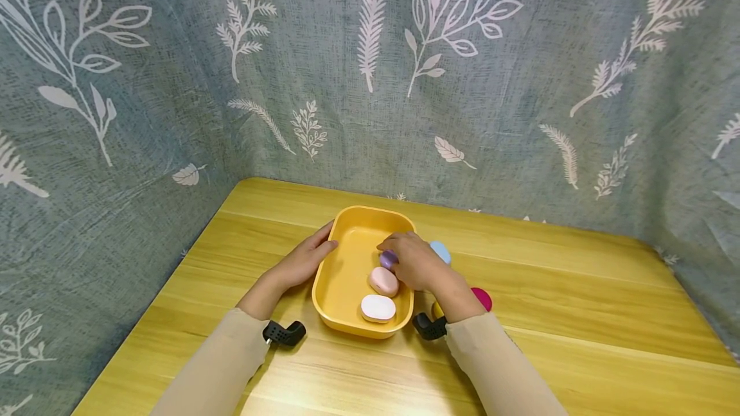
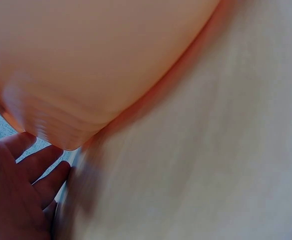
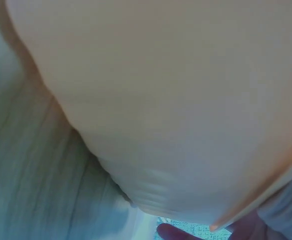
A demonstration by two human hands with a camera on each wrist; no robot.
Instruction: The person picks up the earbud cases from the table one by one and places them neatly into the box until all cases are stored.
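Note:
A yellow plastic bin [image 1: 345, 294] stands on the table in the head view; its outer wall [image 2: 101, 60] fills much of the left wrist view. My left hand [image 1: 303, 260] grips its left rim, thumb over the edge and fingers along the outside. Reaching over the right rim, my right hand [image 1: 415, 260] has its fingers curled down around a purple rounded piece [image 1: 388, 259], partly hidden beneath them. Nearer me inside the bin lie a pale pink oval piece [image 1: 384, 282] and a white oval piece [image 1: 378, 308], lined up along the right side.
Right of the bin, a light blue oval piece [image 1: 440, 251] and a magenta round piece [image 1: 481, 299] lie on the wooden table [image 1: 578, 300], with a yellow piece [image 1: 437, 309] mostly hidden by the right wrist. Patterned curtain [image 1: 347, 82] hangs behind and at both sides.

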